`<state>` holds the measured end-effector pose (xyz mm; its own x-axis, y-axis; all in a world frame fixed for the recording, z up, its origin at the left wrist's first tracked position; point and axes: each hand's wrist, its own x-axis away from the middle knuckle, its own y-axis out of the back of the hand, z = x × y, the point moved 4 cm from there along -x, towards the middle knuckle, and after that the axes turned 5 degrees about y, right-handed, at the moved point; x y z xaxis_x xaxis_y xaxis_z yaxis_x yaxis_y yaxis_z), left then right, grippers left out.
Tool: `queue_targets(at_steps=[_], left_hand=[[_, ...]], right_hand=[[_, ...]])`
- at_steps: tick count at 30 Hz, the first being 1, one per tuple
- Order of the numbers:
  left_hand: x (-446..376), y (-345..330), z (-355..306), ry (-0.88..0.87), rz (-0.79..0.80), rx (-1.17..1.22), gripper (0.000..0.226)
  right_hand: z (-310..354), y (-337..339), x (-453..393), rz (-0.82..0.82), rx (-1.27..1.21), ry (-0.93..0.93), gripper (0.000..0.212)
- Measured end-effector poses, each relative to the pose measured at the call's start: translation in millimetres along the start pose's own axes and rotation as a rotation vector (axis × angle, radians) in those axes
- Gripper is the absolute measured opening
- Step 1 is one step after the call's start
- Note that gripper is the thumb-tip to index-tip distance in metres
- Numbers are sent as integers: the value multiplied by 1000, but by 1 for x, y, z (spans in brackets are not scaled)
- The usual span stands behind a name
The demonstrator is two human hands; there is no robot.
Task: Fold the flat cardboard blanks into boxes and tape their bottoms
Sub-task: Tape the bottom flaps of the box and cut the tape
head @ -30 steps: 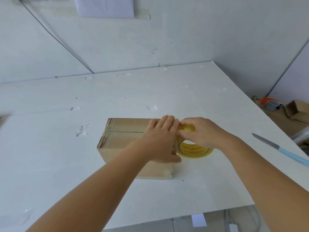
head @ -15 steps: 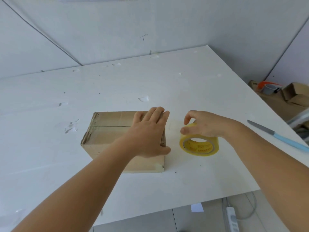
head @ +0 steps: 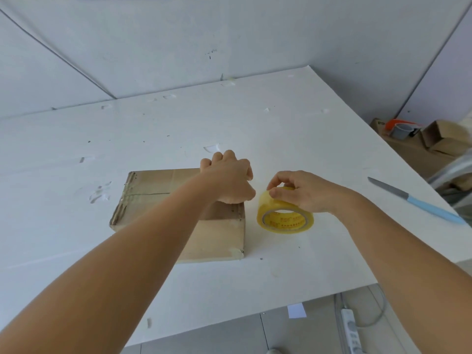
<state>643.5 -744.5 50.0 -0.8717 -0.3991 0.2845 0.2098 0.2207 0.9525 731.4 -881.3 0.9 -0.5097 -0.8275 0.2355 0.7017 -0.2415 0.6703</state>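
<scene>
A folded cardboard box (head: 153,198) lies on the white table (head: 255,118), with tape along its left end and top seam. My left hand (head: 229,180) rests on the box's far right corner, fingers curled over the far edge and thumb at the right side. A yellow tape roll (head: 283,221) stands tilted on the table just right of the box. My right hand (head: 306,192) pinches the roll's top rim between thumb and fingertips. A narrow gap separates the roll from the box.
A knife with a light blue handle (head: 419,203) lies near the table's right edge. Beyond that edge are small cardboard boxes (head: 444,139) and an orange tape dispenser (head: 398,126). A power strip (head: 351,330) lies on the floor below the front edge.
My right hand drew the tape roll away from the box's right end and set it on the table. My left hand's fingers went from flat on the box to curled over its far edge.
</scene>
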Motion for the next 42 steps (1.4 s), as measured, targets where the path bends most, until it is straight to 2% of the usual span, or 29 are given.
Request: queue_targets(at_steps=[3, 8, 14, 23, 28, 32, 36, 39, 42], left_hand=[[-2, -3, 0, 6, -7, 21, 34], [0, -5, 0, 11, -144, 78, 10], [-2, -5, -8, -10, -177, 106, 17], [-15, 14, -50, -91, -197, 189, 31], [-32, 18, -88, -128, -126, 263, 30], [-40, 4, -120, -195, 21, 24, 42], [-44, 9, -145, -335, 103, -185, 49], [-52, 12, -148, -349, 187, -117, 39], [-60, 6, -147, -336, 188, -58, 25]], right_hand=[[-5, -9, 3, -38, -98, 4, 12], [-4, -25, 5, -96, -184, 29, 16], [-8, -20, 11, -178, -208, 8, 25], [-26, 17, 31, -326, -249, -19, 23], [-51, 44, 37, -378, -201, -65, 25], [-75, 45, 38, -327, -125, -123, 26], [-88, 41, 40, -314, -122, -133, 25], [-97, 41, 39, -336, -149, -134, 24], [-105, 40, 39, -354, -224, -122, 16]])
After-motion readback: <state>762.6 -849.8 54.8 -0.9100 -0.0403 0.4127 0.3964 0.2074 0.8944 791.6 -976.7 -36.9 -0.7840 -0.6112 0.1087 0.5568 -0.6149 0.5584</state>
